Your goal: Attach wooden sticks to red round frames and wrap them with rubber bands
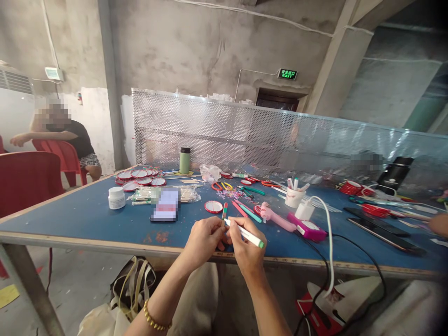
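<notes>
My left hand is closed around a thin stick with a red and green tip that pokes up above my fingers, near the front edge of the blue table. My right hand grips a white marker with a green cap, its tip pointing left toward the stick. Both hands hover just above the table edge and touch each other. A gold bead bracelet circles my left wrist.
On the table lie round red-rimmed discs, a white jar, a green bottle, a pink glue gun, a cup of pens, cables and phones. A seated person is at far left. Bags sit below.
</notes>
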`<state>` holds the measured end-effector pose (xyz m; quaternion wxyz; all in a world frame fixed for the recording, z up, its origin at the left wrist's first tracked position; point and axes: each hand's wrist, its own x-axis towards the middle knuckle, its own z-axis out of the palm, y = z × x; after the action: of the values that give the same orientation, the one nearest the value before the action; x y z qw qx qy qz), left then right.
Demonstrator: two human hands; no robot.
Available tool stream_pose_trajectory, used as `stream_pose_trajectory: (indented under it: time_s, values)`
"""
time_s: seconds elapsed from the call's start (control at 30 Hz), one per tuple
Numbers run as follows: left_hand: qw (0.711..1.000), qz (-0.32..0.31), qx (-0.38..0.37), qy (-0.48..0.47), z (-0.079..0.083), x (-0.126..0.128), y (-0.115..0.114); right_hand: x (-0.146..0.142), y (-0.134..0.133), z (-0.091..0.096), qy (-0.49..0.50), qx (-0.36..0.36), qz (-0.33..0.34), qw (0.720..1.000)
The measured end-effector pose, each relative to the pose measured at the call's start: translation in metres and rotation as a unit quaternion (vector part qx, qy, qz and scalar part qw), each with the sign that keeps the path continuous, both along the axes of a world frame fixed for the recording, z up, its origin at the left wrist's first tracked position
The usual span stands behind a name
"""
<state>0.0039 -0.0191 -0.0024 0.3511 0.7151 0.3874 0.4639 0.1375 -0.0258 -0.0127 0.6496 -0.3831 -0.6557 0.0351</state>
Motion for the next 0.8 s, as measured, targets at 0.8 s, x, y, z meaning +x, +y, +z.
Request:
stream_pose_trajectory:
  time_s: [0.8]
  values:
    - [1.000,0.005,0.006,0.011,-0.0024,0.0002,0.0025,0.0010,0.0024,-0.0026,0.018,0.002,-0.011,1.000]
